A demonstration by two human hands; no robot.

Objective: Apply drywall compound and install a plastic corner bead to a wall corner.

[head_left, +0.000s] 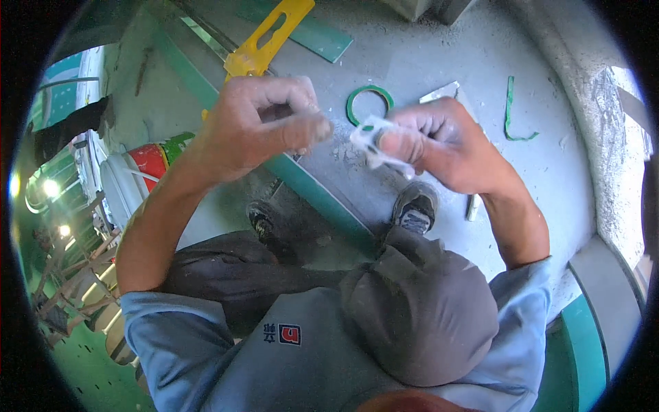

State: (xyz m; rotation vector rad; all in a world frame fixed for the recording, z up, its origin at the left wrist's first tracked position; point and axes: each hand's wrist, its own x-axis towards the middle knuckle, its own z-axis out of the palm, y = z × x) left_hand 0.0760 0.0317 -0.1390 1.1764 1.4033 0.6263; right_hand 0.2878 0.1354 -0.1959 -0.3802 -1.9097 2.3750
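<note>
Tape, a thin whitish strip held chest-high over the floor, looks light, limp and sticky; right hand pinches its end, left hand is fisted just beside it, seemingly empty.

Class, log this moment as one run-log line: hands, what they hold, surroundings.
left hand: pinched shut, contents unclear | right hand: grips small white piece | floor: green tape ring, yellow tool

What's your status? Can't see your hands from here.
Left hand pinched shut, contents hidden. Right hand grips small white piece. Green ring on floor beyond. Nothing between the hands.
</note>
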